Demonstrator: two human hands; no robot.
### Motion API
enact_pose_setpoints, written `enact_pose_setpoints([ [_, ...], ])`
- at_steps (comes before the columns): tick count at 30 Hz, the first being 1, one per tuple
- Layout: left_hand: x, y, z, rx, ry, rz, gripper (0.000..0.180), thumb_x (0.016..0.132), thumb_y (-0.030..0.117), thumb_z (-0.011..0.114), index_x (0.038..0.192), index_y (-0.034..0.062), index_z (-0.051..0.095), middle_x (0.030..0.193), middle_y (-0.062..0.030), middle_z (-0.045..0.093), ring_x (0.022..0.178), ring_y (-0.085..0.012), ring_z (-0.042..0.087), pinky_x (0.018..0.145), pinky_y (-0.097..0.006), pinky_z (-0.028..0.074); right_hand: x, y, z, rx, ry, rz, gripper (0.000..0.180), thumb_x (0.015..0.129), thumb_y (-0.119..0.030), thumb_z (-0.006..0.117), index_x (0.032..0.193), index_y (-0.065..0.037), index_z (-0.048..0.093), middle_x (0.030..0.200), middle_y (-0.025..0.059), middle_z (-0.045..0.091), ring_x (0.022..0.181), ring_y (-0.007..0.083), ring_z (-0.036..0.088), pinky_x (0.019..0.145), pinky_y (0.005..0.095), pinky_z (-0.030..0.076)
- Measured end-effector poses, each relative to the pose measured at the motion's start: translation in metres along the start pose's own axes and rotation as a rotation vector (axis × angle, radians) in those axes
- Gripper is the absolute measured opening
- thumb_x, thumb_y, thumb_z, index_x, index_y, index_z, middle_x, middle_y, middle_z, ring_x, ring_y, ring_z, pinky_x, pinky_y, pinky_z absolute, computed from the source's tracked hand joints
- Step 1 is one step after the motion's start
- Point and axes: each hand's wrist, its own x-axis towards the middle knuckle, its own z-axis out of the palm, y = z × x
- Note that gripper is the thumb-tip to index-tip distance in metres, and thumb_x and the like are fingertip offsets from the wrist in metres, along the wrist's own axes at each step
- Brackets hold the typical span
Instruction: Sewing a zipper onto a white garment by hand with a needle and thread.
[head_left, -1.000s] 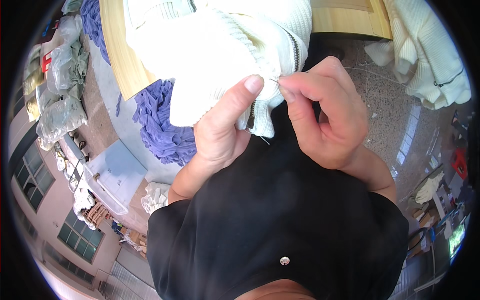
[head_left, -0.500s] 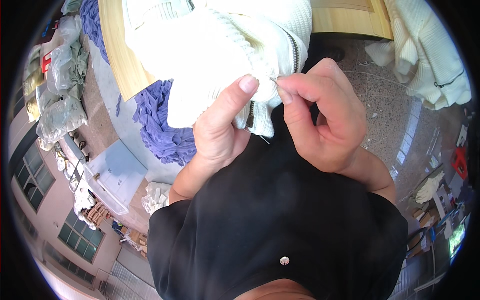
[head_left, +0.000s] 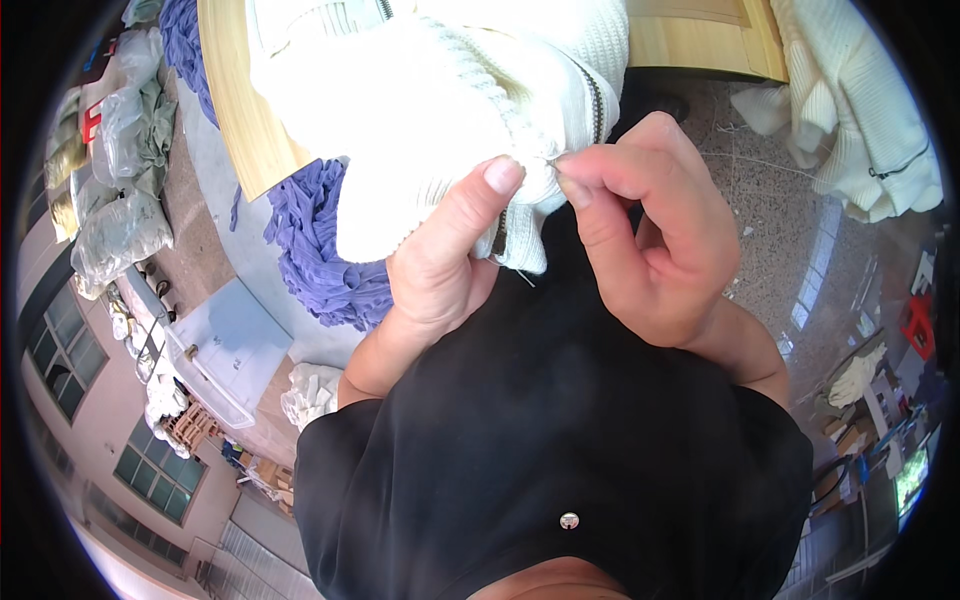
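A white ribbed knit garment point(head_left: 420, 130) with a dark metal zipper point(head_left: 597, 100) lies bunched over the table edge and hangs toward me. My left hand point(head_left: 445, 240) is closed on its lower edge, thumb on top and the other fingers hidden under the cloth. Beside that thumb, my right hand point(head_left: 665, 225) pinches a thin sewing needle point(head_left: 552, 162) between thumb and forefinger, right at the knit. Most of the needle is hidden by the fingertips. A pale thread point(head_left: 745, 157) stretches off to the right behind the right hand. Short loose thread ends dangle below the zipper's end.
A wooden table point(head_left: 245, 110) supports the garment. Purple fabric point(head_left: 325, 250) is heaped at its left. Another white knit garment with a zipper point(head_left: 865, 120) hangs at the far right. Clear plastic bags point(head_left: 125, 235) stand along the left, and a speckled floor point(head_left: 765, 220) shows at right.
My right hand has shifted slightly right, and the dark needle tip seen before now barely shows at the cloth. The left hand and garment have hardly moved.
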Motion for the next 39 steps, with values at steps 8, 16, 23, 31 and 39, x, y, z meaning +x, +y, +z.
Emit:
enact_pose_setpoints([
  [8,0.002,-0.001,-0.008,0.031,-0.021,-0.146,0.049,0.08,0.004,0.06,0.126,-0.0038,0.044,0.112,-0.014,0.059,0.103,-0.0243,0.058,0.092,-0.036,0.044,-0.005,-0.002,0.008,0.347,0.088,0.303,0.011,0.079,0.007,0.063,0.085,-0.001,0.058,0.071,0.0029,0.051,0.056,0.0074,0.048,0.05,0.0195,0.037],
  [16,-0.002,-0.003,-0.009,0.297,-0.015,-0.05,0.045,0.082,0.007,0.062,0.123,-0.0044,0.048,0.115,-0.0135,0.059,0.105,-0.0233,0.057,0.095,-0.036,0.043,0.017,-0.01,-0.005,0.122,-0.059,0.239,0.013,0.082,0.007,0.06,0.092,-0.001,0.057,0.085,0.002,0.055,0.06,0.0038,0.049,0.049,0.0151,0.036],
  [23,0.006,-0.015,-0.016,0.295,-0.019,0.176,0.031,0.08,0.002,0.068,0.109,-0.0004,0.057,0.098,-0.0057,0.062,0.088,-0.0143,0.057,0.078,-0.026,0.045,0.042,-0.013,-0.017,0.339,0.026,0.058,0.007,0.092,-0.005,0.05,0.093,0.001,0.053,0.081,0.006,0.053,0.053,0.0066,0.045,0.047,0.0184,0.039],
  [31,0.01,-0.009,-0.014,0.2,-0.057,0.049,0.03,0.082,0.004,0.066,0.11,-0.0006,0.057,0.099,-0.007,0.062,0.089,-0.0147,0.058,0.078,-0.027,0.046,0.015,-0.005,-0.017,0.454,-0.073,0.417,0.016,0.086,0.008,0.054,0.102,0.002,0.056,0.077,0.0059,0.052,0.06,0.0108,0.05,0.054,0.0216,0.044],
  [39,0.011,-0.006,-0.01,0.14,-0.023,0.047,0.035,0.081,0.005,0.067,0.114,-0.0008,0.055,0.104,-0.0089,0.061,0.094,-0.0174,0.059,0.083,-0.029,0.046,0.008,0.003,-0.019,-0.138,-0.121,-0.071,0.027,0.073,0.012,0.063,0.095,-0.003,0.067,0.072,0.0037,0.048,0.059,0.0135,0.044,0.051,0.0234,0.035],
])
